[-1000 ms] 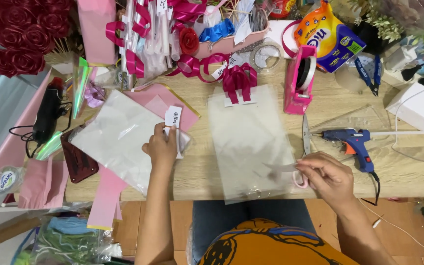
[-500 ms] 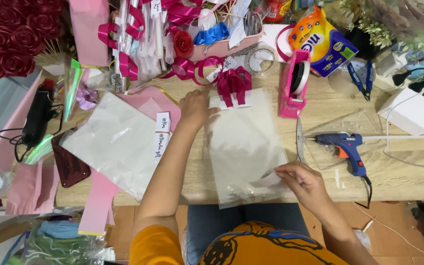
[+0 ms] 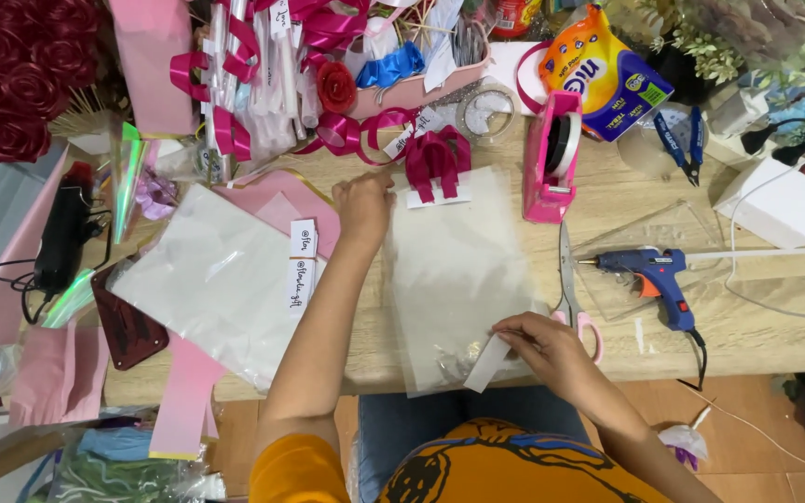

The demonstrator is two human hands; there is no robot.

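Closest to the person, at about five o'clock on the wooden worktable [image 3: 775, 335], the right hand [image 3: 552, 349] is pinching a short white paper strip [image 3: 488, 362] between thumb and fingertips, the fingers closed down onto it and pressing its upper end against the lower right edge of the frosted translucent cellophane sheet [image 3: 458, 270]. To do this well, I would judge the strip wants keeping flat and square to the sheet's edge while the other hand is holding the film taut, since such thin film is likely to slide or wrinkle under an uneven press. Farther out, at about twelve o'clock, the left hand [image 3: 365, 207] is reaching to the sheet's top left corner with its fingers curled; it is resting at or on that corner, just beside the magenta satin ribbon bow on its white card [image 3: 437, 168], but whether it is gripping anything I cannot tell. Off at nine o'clock a second, crumpled cellophane sheet [image 3: 216, 279] is lying over pink paper with two small white labels [image 3: 302, 264] on it. At three o'clock the blue glue gun [image 3: 654, 275] is resting on a clear plastic sheet, with pink-handled scissors [image 3: 570, 298] between it and the film. Farthest, at one o'clock, the pink tape dispenser [image 3: 552, 163] is standing.
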